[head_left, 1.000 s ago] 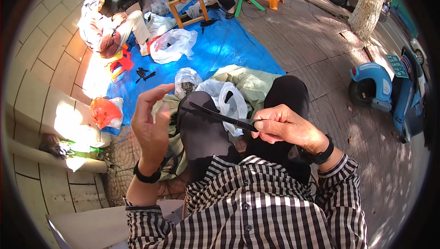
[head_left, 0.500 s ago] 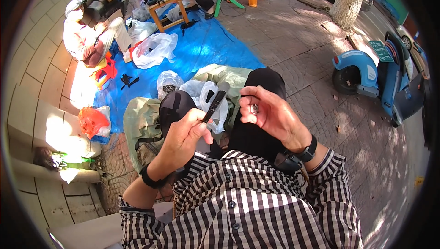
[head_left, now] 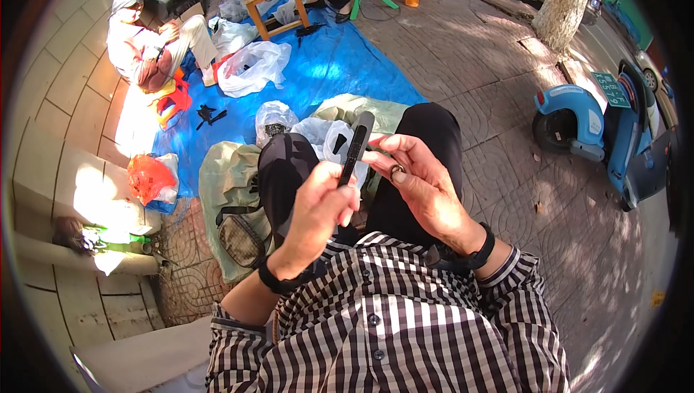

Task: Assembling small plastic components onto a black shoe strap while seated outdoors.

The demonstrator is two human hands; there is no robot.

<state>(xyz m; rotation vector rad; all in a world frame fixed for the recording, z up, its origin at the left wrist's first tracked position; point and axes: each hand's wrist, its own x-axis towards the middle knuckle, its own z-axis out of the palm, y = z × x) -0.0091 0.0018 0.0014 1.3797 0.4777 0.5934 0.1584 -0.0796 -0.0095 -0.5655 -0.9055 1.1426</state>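
My left hand [head_left: 322, 205] is closed round the lower end of a slim black strip-like piece [head_left: 356, 148] with a rounded grey tip. It stands tilted upward, and I cannot make out its exact kind. Close to its right side is my right hand [head_left: 423, 187], fingers curled and thumb bent in. A small shiny ring-like thing [head_left: 397, 169] shows at these fingers; whether it is worn or pinched I cannot tell. Beyond my hands, between my knees, lies a white plastic bag [head_left: 311, 130] with a black piece on it.
A blue tarp [head_left: 347, 60] spreads ahead, holding plastic bags [head_left: 253, 67] and loose black pieces [head_left: 210, 115]. A seated person [head_left: 144, 46] is at the left, others at the back near a wooden stool [head_left: 278, 4]. A blue scooter [head_left: 578, 114] stands right. A pouch [head_left: 242, 237] lies by my left leg.
The black strip has come more upright and moved right. My right hand has turned, its thumb and fingers drawing in, its fingertips now close beside the strip. The view has shifted slightly.
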